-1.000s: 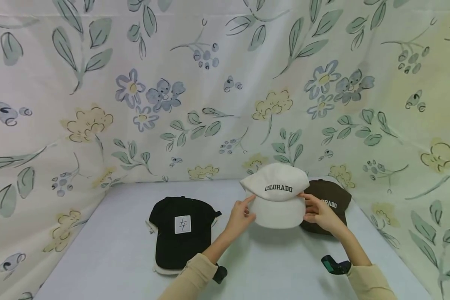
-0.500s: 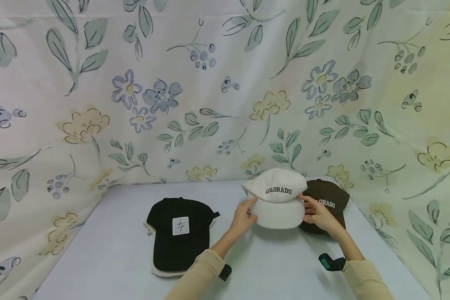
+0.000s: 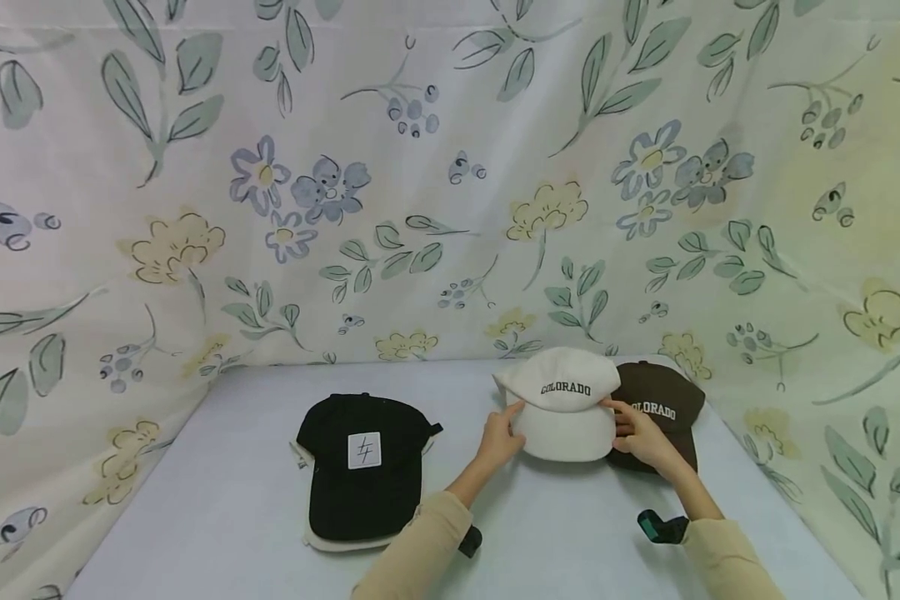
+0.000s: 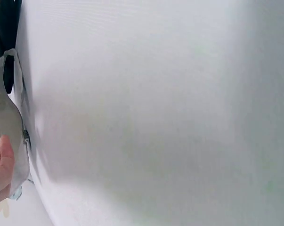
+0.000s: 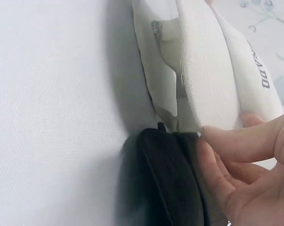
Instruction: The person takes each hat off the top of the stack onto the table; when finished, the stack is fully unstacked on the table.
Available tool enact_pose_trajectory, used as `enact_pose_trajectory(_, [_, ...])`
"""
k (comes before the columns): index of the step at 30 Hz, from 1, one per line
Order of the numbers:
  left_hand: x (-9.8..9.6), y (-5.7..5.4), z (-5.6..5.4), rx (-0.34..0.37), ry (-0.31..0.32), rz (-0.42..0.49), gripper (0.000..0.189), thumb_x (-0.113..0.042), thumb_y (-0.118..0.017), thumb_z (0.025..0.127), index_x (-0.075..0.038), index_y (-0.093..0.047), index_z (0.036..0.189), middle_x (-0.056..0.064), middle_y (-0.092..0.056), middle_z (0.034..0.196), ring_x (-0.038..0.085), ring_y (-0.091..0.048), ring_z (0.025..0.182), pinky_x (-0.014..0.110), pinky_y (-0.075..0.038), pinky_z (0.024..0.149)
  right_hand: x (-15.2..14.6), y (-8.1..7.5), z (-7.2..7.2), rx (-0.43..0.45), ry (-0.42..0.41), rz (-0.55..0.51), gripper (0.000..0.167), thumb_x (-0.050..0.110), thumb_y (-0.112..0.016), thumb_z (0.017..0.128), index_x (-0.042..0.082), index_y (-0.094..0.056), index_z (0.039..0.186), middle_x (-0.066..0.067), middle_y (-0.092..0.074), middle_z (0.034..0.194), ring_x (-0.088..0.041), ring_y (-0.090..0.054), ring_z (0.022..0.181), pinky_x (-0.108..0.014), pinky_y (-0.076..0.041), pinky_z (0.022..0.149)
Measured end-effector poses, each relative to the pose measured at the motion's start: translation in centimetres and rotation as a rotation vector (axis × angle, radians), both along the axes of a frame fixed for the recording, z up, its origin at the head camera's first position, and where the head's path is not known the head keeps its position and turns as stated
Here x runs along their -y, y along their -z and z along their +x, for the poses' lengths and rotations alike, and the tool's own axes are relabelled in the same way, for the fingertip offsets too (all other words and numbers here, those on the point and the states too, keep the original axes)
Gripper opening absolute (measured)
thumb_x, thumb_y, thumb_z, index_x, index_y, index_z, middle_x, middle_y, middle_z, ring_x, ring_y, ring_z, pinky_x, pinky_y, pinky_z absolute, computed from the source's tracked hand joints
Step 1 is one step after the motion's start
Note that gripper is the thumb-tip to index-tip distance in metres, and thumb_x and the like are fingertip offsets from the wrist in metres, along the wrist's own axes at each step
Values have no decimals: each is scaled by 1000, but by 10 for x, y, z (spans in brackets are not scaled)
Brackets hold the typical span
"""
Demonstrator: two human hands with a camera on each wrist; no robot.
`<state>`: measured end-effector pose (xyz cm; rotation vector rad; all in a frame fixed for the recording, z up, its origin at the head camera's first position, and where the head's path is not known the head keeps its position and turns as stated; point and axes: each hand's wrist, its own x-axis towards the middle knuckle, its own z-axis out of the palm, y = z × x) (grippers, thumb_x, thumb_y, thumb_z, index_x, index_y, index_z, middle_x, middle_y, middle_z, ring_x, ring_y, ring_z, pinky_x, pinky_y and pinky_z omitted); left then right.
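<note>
A white cap (image 3: 566, 437) with COLORADO lettering is held between my two hands at the back right of the table, its brim toward me. My left hand (image 3: 501, 439) grips the left side of the brim; in the left wrist view, its fingers (image 4: 6, 157) lie against the cap. On the other side my right hand (image 3: 642, 439) pinches the brim's right edge, thumb and fingers on opposite faces in the right wrist view. Partly behind that hand lies a dark brown cap (image 3: 663, 387), also lettered. In the right wrist view, the white cap's underside (image 5: 153, 56) sits close over the table.
A black cap (image 3: 363, 500) with a white square patch lies left of centre, over a pale cap (image 3: 337, 546) whose edge peeks out. The white table (image 3: 217, 500) meets a floral curtain (image 3: 420, 275) behind and at both sides.
Both hands have lowered the white cap a little and shifted it slightly right, nearer the brown cap. The other caps stay where they were.
</note>
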<state>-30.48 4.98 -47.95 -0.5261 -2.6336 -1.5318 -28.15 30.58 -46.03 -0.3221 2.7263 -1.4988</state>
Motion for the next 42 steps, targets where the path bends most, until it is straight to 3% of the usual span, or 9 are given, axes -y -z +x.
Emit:
enact_pose_trajectory(9, [-10,9,-5,-26,-9,-33,57,14,-57,66,1,-50,121,14,-50,74,13,-38,64,23,-38,56,-1,8,0,-50,70,151,60,-16,-56,68,-3,-43,125,-34,-49,106,-38,-53,91,-33,-47,61])
enact_pose_trajectory(14, [-14,13,-6,-2,-10,-44,58,14,-57,65,2,-50,121,19,-55,96,20,-46,78,34,-44,74,1,9,2,-76,95,241,57,-16,-58,67,-3,-47,122,-32,-50,107,-40,-53,92,-38,-48,64])
enact_pose_trajectory(17, [-14,15,-7,21,-4,-49,59,14,-57,65,3,-49,122,20,-54,100,21,-47,80,34,-44,78,3,8,2,-88,108,286,56,-16,-58,66,-3,-49,120,-29,-53,104,-38,-53,91,-37,-47,63])
enact_pose_trajectory(22, [-12,17,-8,-6,20,-80,56,15,-57,65,7,-49,119,17,-58,84,18,-48,65,28,-45,73,5,9,2,-93,115,327,54,-16,-60,65,-4,-52,117,-26,-55,97,-36,-53,87,-34,-46,59])
enact_pose_trajectory(25, [-10,18,-8,-20,34,-90,51,16,-57,65,8,-52,116,17,-60,85,15,-46,57,23,-45,63,4,11,2,-104,108,325,50,-16,-61,64,-5,-55,113,-28,-55,98,-38,-54,88,-36,-47,61])
enact_pose_trajectory(30, [-5,16,-3,36,52,-75,46,14,-57,68,7,-54,114,18,-58,94,8,-37,50,18,-38,47,1,11,3,-129,64,312,47,-13,-65,65,-6,-55,110,-29,-54,99,-39,-54,89,-42,-48,67])
enact_pose_trajectory(33, [1,10,-1,85,67,-63,44,9,-59,72,4,-54,115,18,-56,95,9,-43,54,19,-42,51,-2,9,3,-94,24,253,48,-9,-66,68,-8,-52,114,-29,-54,102,-40,-53,92,-43,-47,71])
enact_pose_trajectory(38, [15,-2,4,180,127,26,41,-1,-60,79,-1,-53,119,18,-56,99,25,-56,84,29,-49,66,-6,5,3,-25,-10,131,49,-3,-65,74,-10,-47,119,-30,-52,106,-41,-51,97,-43,-46,76])
enact_pose_trajectory(42, [27,-11,7,263,203,147,39,-2,-58,82,1,-51,120,17,-57,95,27,-58,83,32,-50,68,-6,2,3,10,-27,58,47,0,-64,77,-11,-46,119,-29,-52,107,-41,-50,99,-39,-47,75])
